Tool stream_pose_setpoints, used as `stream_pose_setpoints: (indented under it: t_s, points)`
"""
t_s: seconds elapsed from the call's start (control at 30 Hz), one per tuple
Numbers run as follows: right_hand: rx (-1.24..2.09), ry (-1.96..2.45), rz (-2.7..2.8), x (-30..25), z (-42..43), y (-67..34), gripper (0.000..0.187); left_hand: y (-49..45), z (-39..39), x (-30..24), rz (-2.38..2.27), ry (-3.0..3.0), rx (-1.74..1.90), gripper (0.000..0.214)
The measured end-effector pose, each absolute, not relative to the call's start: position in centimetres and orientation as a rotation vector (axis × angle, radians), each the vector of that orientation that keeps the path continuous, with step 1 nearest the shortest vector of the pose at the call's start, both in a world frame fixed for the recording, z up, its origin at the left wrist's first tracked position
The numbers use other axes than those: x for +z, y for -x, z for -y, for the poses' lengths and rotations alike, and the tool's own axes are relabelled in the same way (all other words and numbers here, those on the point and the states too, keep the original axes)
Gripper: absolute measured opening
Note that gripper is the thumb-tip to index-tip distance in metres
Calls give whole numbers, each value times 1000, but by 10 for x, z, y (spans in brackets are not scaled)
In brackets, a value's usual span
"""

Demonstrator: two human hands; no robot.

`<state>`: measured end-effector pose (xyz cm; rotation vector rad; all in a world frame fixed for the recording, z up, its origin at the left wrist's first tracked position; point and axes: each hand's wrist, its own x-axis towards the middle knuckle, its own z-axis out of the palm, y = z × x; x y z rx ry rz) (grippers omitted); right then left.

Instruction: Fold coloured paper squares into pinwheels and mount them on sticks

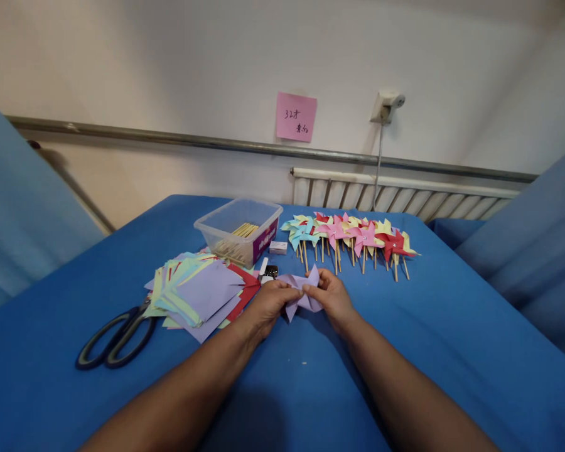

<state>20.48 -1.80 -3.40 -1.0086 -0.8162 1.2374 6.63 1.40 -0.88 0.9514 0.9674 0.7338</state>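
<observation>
The lilac paper pinwheel head (pixel 306 302) is held between the two hands, just above the blue cloth (pixel 405 383) and to the right of the stack of cut paper (pixel 207 290). The left hand (pixel 269 302) is curled nearly closed, its thumb laid over the folds near the middle; the right hand (pixel 335 300) has a similar narrow pinch from the other side, thumb tip close to the left one. What the fingers do underneath is hidden. The piece looks like a single thin sheet, so it should weigh next to nothing and feel crisp rather than slippery — stiff along its creases, soft and springy where the points curl over. The centre, where the folded corners gather, seems the best place to hold: pressure there should keep the layers together, whereas the free points, one standing up beside the right hand, would likely bend or crease if gripped. A hard tug could tear the paper near the cuts, so a light, flat pinch suits it. The mounted pinwheels (pixel 366 238) stand beyond the right hand, and the clear tub (pixel 265 242) of sticks (pixel 245 230) sits beyond the left — both apart from the folded piece.
</observation>
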Motion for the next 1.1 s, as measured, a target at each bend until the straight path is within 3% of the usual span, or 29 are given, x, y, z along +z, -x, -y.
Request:
stream_pose_setpoints:
  t_s: [0.43, 0.93, 1.1]
  points:
    - [1163, 1063, 746, -39, 15, -200, 35, -70, -12, -13, -976, -1077, 774, 24]
    - [1255, 999, 747, -39, 20, -204, 28, -69, -13, -11, -981, -1046, 758, 19]
    - [1275, 977, 777, -41, 19, -206, 33, -69, -14, -13, -982, -1042, 756, 20]
